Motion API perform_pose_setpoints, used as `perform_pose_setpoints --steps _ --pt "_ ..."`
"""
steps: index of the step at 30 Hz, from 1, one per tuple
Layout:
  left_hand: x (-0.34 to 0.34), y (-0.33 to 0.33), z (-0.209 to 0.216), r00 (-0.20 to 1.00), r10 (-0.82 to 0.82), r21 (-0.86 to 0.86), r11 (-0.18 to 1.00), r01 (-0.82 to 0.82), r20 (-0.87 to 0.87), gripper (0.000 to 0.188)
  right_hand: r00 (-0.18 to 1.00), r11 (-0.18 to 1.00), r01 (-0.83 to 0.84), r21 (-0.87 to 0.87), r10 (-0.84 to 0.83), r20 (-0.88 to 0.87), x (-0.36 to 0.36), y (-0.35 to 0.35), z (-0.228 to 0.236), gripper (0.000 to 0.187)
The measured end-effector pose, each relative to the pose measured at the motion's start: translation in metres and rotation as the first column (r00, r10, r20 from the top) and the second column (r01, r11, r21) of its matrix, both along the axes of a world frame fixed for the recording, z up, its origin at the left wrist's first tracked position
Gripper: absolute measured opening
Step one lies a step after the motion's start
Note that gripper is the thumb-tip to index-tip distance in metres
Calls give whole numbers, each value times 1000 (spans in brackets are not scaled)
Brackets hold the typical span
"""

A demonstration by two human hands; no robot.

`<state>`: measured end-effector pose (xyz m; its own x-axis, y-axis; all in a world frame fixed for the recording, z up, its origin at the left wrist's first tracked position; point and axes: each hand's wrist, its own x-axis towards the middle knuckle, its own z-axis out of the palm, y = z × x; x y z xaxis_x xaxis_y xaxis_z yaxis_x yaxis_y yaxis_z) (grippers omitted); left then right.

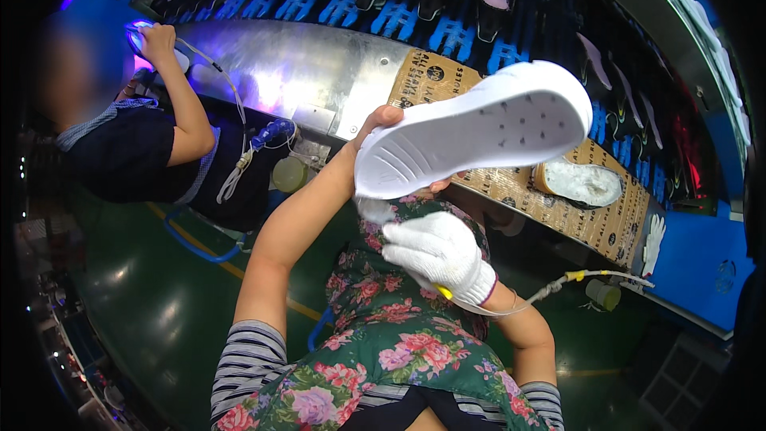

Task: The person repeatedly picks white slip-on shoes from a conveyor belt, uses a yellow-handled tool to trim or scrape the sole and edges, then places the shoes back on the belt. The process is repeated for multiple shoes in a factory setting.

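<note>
Sole point(475, 132): white, held in the air over the bench's near edge, tilted with its right end higher; the recessed face shows, grooved at the left end, dark-spotted at the right.
Left hand point(373, 126): bare, wrapped behind the sole and gripping both rims; the palm is hidden.
Right hand point(439, 251): gloved, fingers drawn together, apparently pinching a brush point(373, 209); the handle cannot be made out.
Brush contact: the blurred tip sits just under the sole's lower left rim; touching or not, I cannot tell.
Step in hand: probably brushing the sole's rim, judging by the brush and the tube point(550, 287) at the right wrist.
Next move: likely calls for a steady left grip, perhaps a slight turn of the sole, while the brush follows the rim.
Near edge: the cardboard point(423, 76) ends behind the sole; the right hand works between that edge and the apron point(375, 311), a fairly tight gap.
Right side: a shoe upper point(578, 183) lies on the cardboard near the sole's right end, so a downward swing there could knock it; the tube could snag.
Left side: the metal bench point(271, 52) gives more room, up to the co-worker's arm point(187, 112).
Far side: the rack point(399, 20) of parts stands close beyond the sole.
</note>
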<state>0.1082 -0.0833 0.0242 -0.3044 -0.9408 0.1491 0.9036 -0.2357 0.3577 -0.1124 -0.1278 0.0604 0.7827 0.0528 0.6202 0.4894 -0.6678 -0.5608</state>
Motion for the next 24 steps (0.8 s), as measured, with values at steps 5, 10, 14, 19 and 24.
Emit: perform_pose_setpoints --steps 5,10,14,19,24 --pt "5 3 -7 996 -41 76 996 35 79 102 995 970 22 241 -44 87 9 -13 9 38" --pt "2 -1 8 996 -40 84 996 34 74 102 993 971 -100 216 110 -36 2 -3 2 36" --pt "1 -7 -3 1000 -28 26 999 28 8 103 969 941 231 248 -200 -147 0 -12 8 32" --pt "4 -11 -11 993 10 -17 1000 -13 -119 104 987 912 122 392 -70 -144 2 -5 4 24" --pt "1 -10 -26 994 90 17 996 -89 -61 117 963 824 73 561 88 -254 1 -8 12 15"
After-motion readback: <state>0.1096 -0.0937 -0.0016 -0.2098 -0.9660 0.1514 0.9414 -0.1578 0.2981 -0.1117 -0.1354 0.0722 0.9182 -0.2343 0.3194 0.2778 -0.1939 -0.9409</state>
